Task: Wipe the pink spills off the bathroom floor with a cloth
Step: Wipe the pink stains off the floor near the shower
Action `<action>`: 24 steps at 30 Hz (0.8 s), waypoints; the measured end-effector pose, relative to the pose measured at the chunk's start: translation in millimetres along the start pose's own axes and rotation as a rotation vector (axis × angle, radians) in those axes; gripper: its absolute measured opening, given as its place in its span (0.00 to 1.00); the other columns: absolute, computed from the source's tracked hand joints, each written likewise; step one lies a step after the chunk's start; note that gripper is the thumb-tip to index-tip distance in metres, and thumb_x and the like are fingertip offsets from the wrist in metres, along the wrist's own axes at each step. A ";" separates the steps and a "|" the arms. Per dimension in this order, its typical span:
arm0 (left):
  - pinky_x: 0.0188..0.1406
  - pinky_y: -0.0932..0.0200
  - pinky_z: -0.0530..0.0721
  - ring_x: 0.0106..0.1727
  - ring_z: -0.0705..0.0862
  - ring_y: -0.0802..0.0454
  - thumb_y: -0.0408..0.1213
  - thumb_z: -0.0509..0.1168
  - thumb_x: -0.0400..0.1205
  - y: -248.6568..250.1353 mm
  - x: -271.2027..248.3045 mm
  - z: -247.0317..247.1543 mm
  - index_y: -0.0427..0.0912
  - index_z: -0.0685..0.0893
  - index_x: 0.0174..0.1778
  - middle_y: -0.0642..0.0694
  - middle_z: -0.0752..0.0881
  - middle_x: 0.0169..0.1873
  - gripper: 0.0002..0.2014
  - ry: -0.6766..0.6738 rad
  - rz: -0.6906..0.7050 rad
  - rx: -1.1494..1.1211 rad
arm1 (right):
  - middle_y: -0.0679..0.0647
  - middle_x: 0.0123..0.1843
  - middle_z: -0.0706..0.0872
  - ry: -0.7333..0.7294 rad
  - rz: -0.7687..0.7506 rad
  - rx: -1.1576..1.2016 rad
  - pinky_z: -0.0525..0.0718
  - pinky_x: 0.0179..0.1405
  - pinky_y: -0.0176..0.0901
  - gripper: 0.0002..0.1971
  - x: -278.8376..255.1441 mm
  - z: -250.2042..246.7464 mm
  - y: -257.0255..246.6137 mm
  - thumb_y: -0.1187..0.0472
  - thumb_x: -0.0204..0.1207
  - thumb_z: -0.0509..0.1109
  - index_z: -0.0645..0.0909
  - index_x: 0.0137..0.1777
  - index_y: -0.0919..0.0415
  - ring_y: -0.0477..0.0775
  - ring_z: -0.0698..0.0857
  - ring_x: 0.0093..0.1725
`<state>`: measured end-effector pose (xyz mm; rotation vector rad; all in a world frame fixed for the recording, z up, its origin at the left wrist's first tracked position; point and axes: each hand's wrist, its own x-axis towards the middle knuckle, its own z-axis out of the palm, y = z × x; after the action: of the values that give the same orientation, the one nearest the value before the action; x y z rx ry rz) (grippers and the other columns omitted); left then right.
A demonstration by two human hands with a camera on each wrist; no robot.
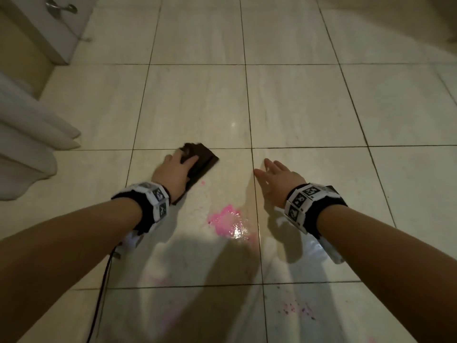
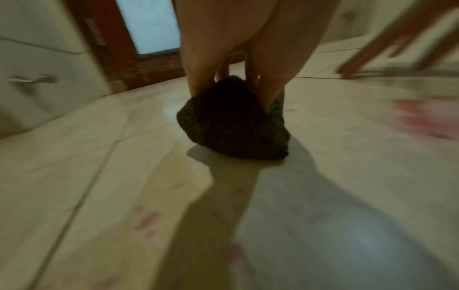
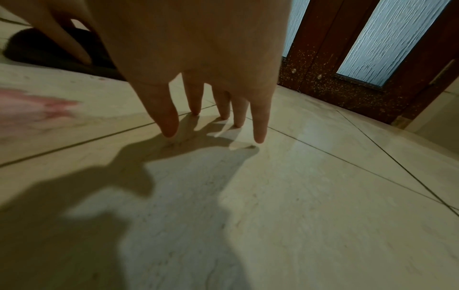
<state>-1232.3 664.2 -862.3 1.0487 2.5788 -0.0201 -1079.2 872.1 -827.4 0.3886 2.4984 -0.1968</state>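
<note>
A dark brown cloth (image 1: 201,158) lies on the pale tiled floor (image 1: 309,107). My left hand (image 1: 181,165) is on top of it. The left wrist view shows the thumb and fingers (image 2: 198,78) pinching the bunched cloth (image 2: 236,127) from both sides. A bright pink wet spill (image 1: 227,220) sits just behind and to the right of the cloth, between my wrists. Fainter pink smears (image 1: 158,278) and dark pink specks (image 1: 296,310) lie nearer to me. My right hand (image 1: 273,170) is spread open, its straight fingertips (image 3: 259,137) touching the floor right of the spill (image 3: 37,109).
A white cabinet with a metal handle (image 1: 61,8) stands at the far left. White fabric folds (image 1: 32,134) hang down to the floor beside it. A dark wooden door with frosted glass (image 3: 372,49) is ahead. A black cable (image 1: 103,280) trails from my left wrist.
</note>
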 end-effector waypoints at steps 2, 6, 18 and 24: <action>0.67 0.48 0.73 0.70 0.68 0.38 0.32 0.59 0.82 20.0 -21.0 12.1 0.51 0.58 0.82 0.37 0.60 0.77 0.32 -0.024 0.150 0.046 | 0.53 0.84 0.49 0.009 -0.001 -0.013 0.70 0.73 0.61 0.37 -1.7 -0.5 1.1 0.64 0.73 0.70 0.57 0.79 0.49 0.57 0.52 0.82; 0.70 0.51 0.72 0.72 0.65 0.45 0.35 0.59 0.83 59.5 -60.8 28.1 0.55 0.56 0.83 0.43 0.59 0.77 0.33 -0.083 0.378 0.077 | 0.54 0.82 0.53 0.016 0.006 -0.031 0.74 0.70 0.60 0.35 -3.9 -3.6 0.6 0.64 0.73 0.70 0.61 0.78 0.50 0.57 0.56 0.80; 0.68 0.42 0.72 0.68 0.70 0.29 0.27 0.59 0.81 -69.2 -18.4 -27.6 0.43 0.64 0.81 0.29 0.66 0.73 0.30 0.170 -0.256 -0.140 | 0.56 0.84 0.49 -0.005 0.018 -0.044 0.70 0.74 0.60 0.35 -1.8 -1.1 -2.0 0.64 0.75 0.67 0.57 0.80 0.51 0.58 0.52 0.83; 0.68 0.43 0.72 0.72 0.64 0.32 0.29 0.58 0.83 -60.9 -30.4 -10.4 0.44 0.53 0.83 0.31 0.55 0.77 0.33 -0.070 -0.427 0.009 | 0.57 0.82 0.55 0.003 0.023 -0.045 0.75 0.70 0.59 0.30 1.5 -1.3 -3.2 0.63 0.77 0.64 0.61 0.78 0.52 0.59 0.57 0.81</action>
<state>-1256.7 601.1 -849.8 0.4731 2.6873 -0.1717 -1082.0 869.7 -827.1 0.3994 2.4955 -0.1300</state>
